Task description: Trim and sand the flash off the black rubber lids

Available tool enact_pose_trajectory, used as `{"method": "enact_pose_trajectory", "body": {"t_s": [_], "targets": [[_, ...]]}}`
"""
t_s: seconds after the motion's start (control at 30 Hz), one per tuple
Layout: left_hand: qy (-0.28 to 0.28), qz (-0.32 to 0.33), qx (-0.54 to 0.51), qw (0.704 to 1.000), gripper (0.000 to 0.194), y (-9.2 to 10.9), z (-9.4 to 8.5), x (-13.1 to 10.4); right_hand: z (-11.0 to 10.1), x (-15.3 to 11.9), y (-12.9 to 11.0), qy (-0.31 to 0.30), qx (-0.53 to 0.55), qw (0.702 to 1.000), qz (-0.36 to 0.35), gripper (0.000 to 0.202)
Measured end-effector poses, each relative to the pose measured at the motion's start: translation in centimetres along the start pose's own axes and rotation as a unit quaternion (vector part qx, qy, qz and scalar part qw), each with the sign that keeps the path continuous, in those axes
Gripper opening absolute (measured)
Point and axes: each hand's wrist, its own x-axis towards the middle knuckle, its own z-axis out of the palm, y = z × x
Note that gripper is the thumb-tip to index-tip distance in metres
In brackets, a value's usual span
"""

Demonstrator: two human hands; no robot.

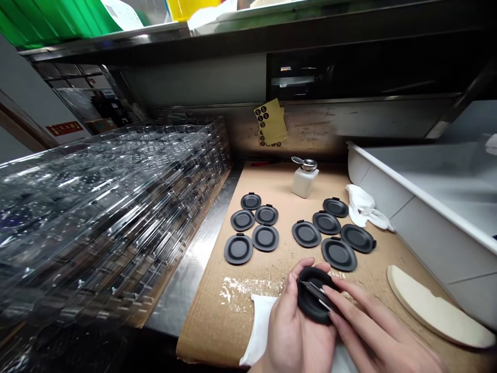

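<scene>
- The left hand [291, 326] is curled around a black dish [308, 305], palm up, with fingers behind its rim; this cupped hold probably keeps the dish steady and its hollow turned upward.
- The right hand [376, 326] pinches a thin dark tool with a pale edge [316, 292] between thumb and fingers, slanting it into the hollow. The short grip seems chosen for fine control; whether the tip touches the dish I cannot tell.
- Ahead and slightly left of the hands lie five similar dishes [265, 237]; straight ahead and slightly right lie five more [339, 254]. All face up and mostly side by side, perhaps so each is easy to see and lift.
- A cardboard sheet [213, 316] lies under them on the metal worktop [174, 300], likely as protection.
- Beyond both groups stands a white bottle [305, 182], its metal cap raised, apart from the hands but seemingly within reach.
- A white cloth [257, 324] lies beneath the left hand, perhaps as padding.
- Right of the right hand, a pale curved slab [430, 308] rests near a white bin [419, 217], leaving space around the fingers.
</scene>
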Motion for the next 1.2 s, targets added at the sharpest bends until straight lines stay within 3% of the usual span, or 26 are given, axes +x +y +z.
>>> {"method": "enact_pose_trajectory", "body": {"t_s": [0.3, 0.5, 0.77, 0.93, 1.1, 1.2], "targets": [[-0.007, -0.003, -0.004, 1.000, 0.034, -0.1, 0.0, -0.1, -0.2, 0.1, 0.2, -0.008, -0.005, 1.000, -0.013, 0.032], [-0.011, -0.002, -0.002, 1.000, 0.034, -0.1, -0.1, -0.2, 0.2, 0.0, 1.0, 0.010, -0.019, 0.997, -0.069, 0.036], [-0.007, -0.004, 0.005, 1.000, 0.032, -0.1, -0.2, -0.2, -0.1, 0.1, 1.2, 0.004, 0.008, 0.998, -0.067, 0.038], [-0.002, -0.007, 0.030, 1.000, 0.032, -0.2, 0.0, -0.2, 0.0, -1.3, 3.9, 0.032, 0.055, 0.998, 0.029, 0.037], [0.006, 0.000, 0.075, 0.997, 0.037, -0.3, -0.1, 0.0, 1.3, -4.5, 7.8, -0.030, -0.007, 0.999, 0.042, 0.036], [-0.012, 0.002, 0.122, 0.992, 0.043, -0.4, -0.2, 0.1, 1.1, -4.3, 8.1, -0.001, -0.024, 1.000, -0.003, 0.037]]}}
